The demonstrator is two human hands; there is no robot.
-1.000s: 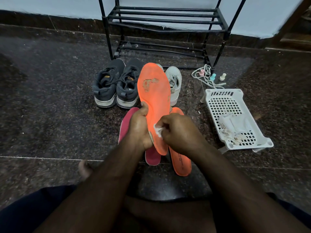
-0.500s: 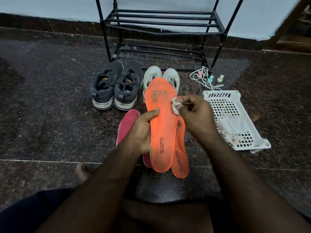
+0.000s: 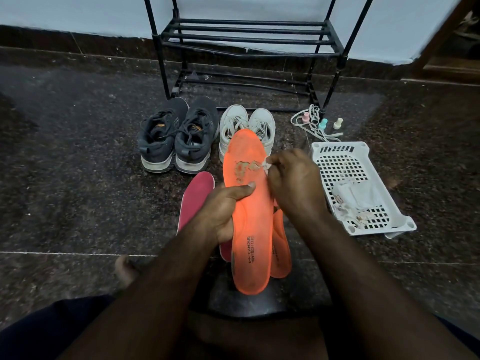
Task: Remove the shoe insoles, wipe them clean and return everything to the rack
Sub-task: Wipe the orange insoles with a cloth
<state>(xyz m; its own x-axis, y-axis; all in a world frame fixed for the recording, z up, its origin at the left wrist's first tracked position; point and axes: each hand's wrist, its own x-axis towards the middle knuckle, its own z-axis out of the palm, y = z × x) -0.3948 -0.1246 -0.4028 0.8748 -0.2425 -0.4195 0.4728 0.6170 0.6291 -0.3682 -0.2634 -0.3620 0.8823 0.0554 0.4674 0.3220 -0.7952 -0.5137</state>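
The left hand (image 3: pixel 220 211) grips the orange insole (image 3: pixel 250 214); the right hand (image 3: pixel 293 183) pinches a small wipe (image 3: pixel 265 165) (mostly hidden). A second insole (image 3: pixel 280 245) lies half-covered on dark speckled floor (image 3: pixel 78 152), rack (image 3: pixel 246 48) far.

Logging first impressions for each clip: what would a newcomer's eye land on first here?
The bright orange insole at centre, held upright by the left hand while the right hand presses a small white wipe to its worn patch. Behind it, dark grey sneakers and white sneakers sit on the floor before the black rack; a white basket lies right.
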